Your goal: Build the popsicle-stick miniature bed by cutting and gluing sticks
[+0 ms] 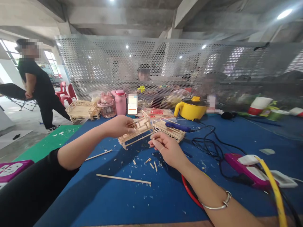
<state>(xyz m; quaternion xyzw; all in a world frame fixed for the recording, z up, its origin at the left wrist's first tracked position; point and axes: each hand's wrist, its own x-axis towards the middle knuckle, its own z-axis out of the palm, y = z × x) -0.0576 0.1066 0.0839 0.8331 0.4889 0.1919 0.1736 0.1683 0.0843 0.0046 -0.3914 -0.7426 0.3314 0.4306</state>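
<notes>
Frame (136, 132) of sticks is held above the surface (165, 195) by the left hand (118, 125), long axis tilted down-left; the right hand (163, 146), pinched narrowly, is set just right of it.

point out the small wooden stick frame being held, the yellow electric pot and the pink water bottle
small wooden stick frame (138, 130), head view, on its slatted middle
yellow electric pot (190, 110), head view, on its side wall
pink water bottle (121, 104), head view, on its body
</notes>
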